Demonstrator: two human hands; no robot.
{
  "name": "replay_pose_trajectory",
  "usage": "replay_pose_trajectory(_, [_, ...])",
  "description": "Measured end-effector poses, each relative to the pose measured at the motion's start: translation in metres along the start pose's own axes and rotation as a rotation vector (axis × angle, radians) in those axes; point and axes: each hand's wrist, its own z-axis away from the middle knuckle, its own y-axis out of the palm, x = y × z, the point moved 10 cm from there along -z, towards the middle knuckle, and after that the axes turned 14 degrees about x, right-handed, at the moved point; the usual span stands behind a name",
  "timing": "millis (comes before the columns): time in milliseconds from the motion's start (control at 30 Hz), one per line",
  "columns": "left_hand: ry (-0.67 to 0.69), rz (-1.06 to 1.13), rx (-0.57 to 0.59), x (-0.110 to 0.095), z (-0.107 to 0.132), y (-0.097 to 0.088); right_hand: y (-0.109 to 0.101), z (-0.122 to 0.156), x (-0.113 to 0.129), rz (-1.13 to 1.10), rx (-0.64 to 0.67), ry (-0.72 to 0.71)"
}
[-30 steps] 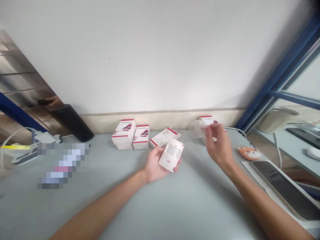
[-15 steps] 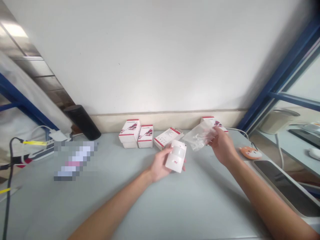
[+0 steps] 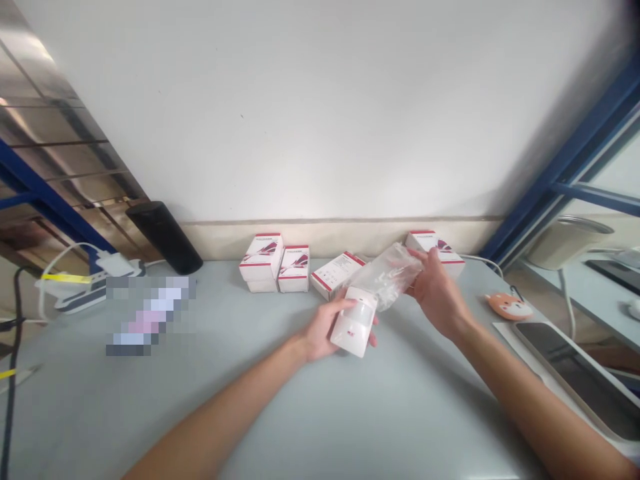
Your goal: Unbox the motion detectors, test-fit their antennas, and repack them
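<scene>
My left hand (image 3: pixel 323 331) is closed around a white motion sensor (image 3: pixel 354 327), thumb on its front and fingertips showing at its right edge. The sensor has a pale window and a small red mark. My right hand (image 3: pixel 437 290) pinches a clear plastic bag (image 3: pixel 393 273) to the right. The bag's near end reaches the sensor's top edge; whether it covers part of the sensor I cannot tell. Just behind the sensor lies a white and red box (image 3: pixel 336 275). Another such box (image 3: pixel 440 250) stands behind my right hand, partly hidden by it.
Two more white and red boxes (image 3: pixel 261 260) (image 3: pixel 294 269) stand by the wall. To the left are a black cylinder (image 3: pixel 165 237), a power strip (image 3: pixel 100 290) and a blurred-out phone-like object (image 3: pixel 150 317). On the right lie an orange animal-face pouch (image 3: pixel 509 306) and a dark-topped slab (image 3: pixel 575 373).
My right hand has brought the plastic bag left and down, up against the sensor. The sensor, still in my left hand, sits slightly lower in view.
</scene>
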Motion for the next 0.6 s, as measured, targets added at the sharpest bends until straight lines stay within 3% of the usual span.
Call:
replay_pose_trajectory(133, [0.003, -0.004, -0.014, -0.001, 0.0, -0.002, 0.018, 0.008, -0.001, 0.052, 0.081, 0.056])
replay_pose_trajectory(400, [0.002, 0.022, -0.012, -0.003, 0.003, 0.002, -0.009, 0.011, 0.011, 0.123, -0.147, -0.026])
replay_pose_trajectory(600, [0.025, 0.038, 0.009, -0.006, 0.003, 0.009, -0.003, 0.01, 0.007, 0.128, -0.074, 0.012])
